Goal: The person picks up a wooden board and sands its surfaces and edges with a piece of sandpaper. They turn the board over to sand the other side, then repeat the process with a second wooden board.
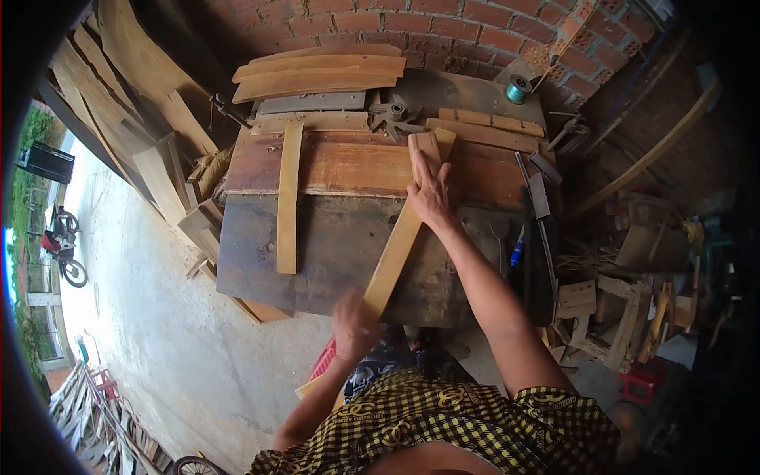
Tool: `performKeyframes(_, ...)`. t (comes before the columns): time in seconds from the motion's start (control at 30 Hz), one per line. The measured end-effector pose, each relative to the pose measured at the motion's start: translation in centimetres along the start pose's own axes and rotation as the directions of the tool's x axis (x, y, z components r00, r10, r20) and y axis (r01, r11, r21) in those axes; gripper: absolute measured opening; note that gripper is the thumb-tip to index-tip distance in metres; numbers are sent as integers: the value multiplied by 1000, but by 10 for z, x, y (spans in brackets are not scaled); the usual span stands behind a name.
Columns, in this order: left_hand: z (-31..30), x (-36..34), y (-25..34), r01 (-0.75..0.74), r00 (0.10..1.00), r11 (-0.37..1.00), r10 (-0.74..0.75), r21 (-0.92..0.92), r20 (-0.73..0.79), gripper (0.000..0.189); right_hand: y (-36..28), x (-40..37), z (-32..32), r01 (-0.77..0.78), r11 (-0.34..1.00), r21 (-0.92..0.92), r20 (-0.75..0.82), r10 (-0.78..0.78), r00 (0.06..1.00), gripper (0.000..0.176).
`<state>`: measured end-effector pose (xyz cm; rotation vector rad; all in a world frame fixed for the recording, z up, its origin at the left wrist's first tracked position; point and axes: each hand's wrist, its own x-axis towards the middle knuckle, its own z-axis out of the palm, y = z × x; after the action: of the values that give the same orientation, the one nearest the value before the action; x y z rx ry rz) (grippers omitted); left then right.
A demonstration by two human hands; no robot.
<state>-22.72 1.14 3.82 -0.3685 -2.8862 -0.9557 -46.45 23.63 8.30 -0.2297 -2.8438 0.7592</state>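
A long, pale wooden strip lies slantwise over the dark workbench, its near end passing the front edge. My right hand is on a short wooden block at the strip's far end, index finger stretched along the block's top and the other fingers around it. Close to the strip's near end is my left hand, its fingers smeared by motion. Left of these, a second pale strip rests across a wide reddish-brown board.
Stacked boards and a metal cutter head lie at the bench's back, with a spool of blue-green thread. At the right are a blue pen and a long metal blade. Planks lean at the left.
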Motion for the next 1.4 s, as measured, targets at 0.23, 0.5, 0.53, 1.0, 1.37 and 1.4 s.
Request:
performKeyframes(0.23,-38,12,-32,1,991,1000,-1,-7,132,71,-13,-58,-13,136,988,-72,179,-122,976,77)
performKeyframes(0.5,-49,39,-50,58,979,986,-27,-153,202,64,6,55,-3,44,994,99,-75,-37,997,70)
performKeyframes(0.53,-55,48,-53,95,980,980,-60,-174,192,62,8,58,0,29,995,99,-70,-22,997,70)
performKeyframes(1.0,-109,84,-43,393,874,878,-265,-272,408,58,-72,-90,-14,320,945,60,311,-323,894,82)
performKeyframes(1.37,-118,87,-18,614,736,618,-224,-491,639,34,26,51,-22,-291,937,192,102,276,956,74)
performKeyframes(1.4,-120,88,-19,789,566,455,-276,-414,777,35,37,48,-13,-170,925,339,32,169,985,74)
